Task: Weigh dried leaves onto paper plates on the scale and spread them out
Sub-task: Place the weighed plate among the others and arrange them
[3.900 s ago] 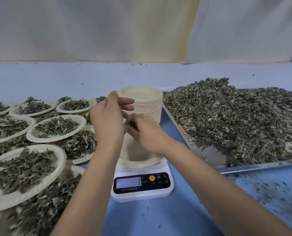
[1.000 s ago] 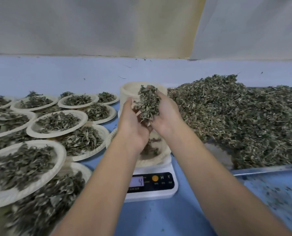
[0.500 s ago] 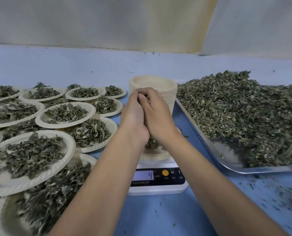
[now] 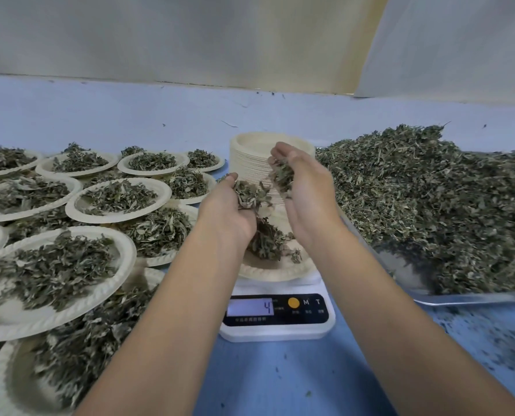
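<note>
A white digital scale stands on the blue table, and its display reads 4. On it sits a paper plate holding a small heap of dried leaves. Above the plate, my left hand and my right hand are held apart with their palms facing each other. Each is cupped around a clump of dried leaves, and loose bits hang between them. A stack of empty paper plates rises just behind my hands.
A metal tray on the right carries a large pile of dried leaves. Several filled paper plates overlap across the left side. Leaf crumbs speckle the blue table at the front right.
My hands, pressed together over the plate half a second ago, have parted and each keeps some leaves. More leaves lie on the plate. The display still reads 4.
</note>
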Demonstrator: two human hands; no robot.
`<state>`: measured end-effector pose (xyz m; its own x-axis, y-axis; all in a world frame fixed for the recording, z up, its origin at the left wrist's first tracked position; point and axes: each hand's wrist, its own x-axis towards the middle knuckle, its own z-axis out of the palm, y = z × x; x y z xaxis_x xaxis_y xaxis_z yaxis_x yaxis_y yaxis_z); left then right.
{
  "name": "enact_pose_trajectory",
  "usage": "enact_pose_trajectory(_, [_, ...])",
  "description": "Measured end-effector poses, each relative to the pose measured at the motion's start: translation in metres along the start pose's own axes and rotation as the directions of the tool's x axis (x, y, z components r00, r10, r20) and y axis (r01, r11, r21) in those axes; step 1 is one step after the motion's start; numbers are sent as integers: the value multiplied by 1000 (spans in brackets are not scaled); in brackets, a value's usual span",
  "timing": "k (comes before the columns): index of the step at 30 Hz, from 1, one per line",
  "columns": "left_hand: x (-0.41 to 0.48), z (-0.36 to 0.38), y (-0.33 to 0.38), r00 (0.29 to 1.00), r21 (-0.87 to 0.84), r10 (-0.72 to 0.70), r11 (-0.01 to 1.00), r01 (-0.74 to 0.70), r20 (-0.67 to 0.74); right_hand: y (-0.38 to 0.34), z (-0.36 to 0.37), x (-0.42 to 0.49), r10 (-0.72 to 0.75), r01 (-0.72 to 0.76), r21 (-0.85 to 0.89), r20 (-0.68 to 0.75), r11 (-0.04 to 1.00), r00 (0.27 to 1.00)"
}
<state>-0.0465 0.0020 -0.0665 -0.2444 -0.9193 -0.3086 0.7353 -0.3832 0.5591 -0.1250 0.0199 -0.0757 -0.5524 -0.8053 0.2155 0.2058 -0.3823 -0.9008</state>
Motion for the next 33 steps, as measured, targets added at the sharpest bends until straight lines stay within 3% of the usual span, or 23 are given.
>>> enact_pose_trajectory(2, [0, -1, 4, 1000, -19, 18, 1000, -19, -20, -3, -8, 5, -34, 35, -186, 9, 982, 999])
enact_pose_trajectory(5, [1, -3, 12, 999, -43, 40, 998, -40, 1, -3, -19, 7, -65, 120, -569, 115, 814, 991])
enact_pose_trajectory(9, [3, -4, 18, 998, -6, 53, 999, -53, 13, -3, -21, 5, 143, 78, -746, 227, 661, 963])
enact_pose_trajectory(11, [3, -4, 20, 998, 9, 56, 998, -56, 7, -4, -21, 4, 205, 46, -763, 230, 645, 951])
enact_pose_trajectory(17, [0, -6, 21, 998, 26, 56, 998, -56, -8, -5, -21, 8, 176, 27, -708, 212, 705, 961])
enact_pose_trajectory(24, [-8, -5, 24, 999, -21, 49, 999, -49, -1, -9, -14, 4, 38, 60, -439, 211, 896, 977])
enact_pose_trajectory(33, [-11, -5, 23, 999, -19, 50, 999, -50, -9, -8, -12, -1, 28, 94, -427, 269, 899, 963])
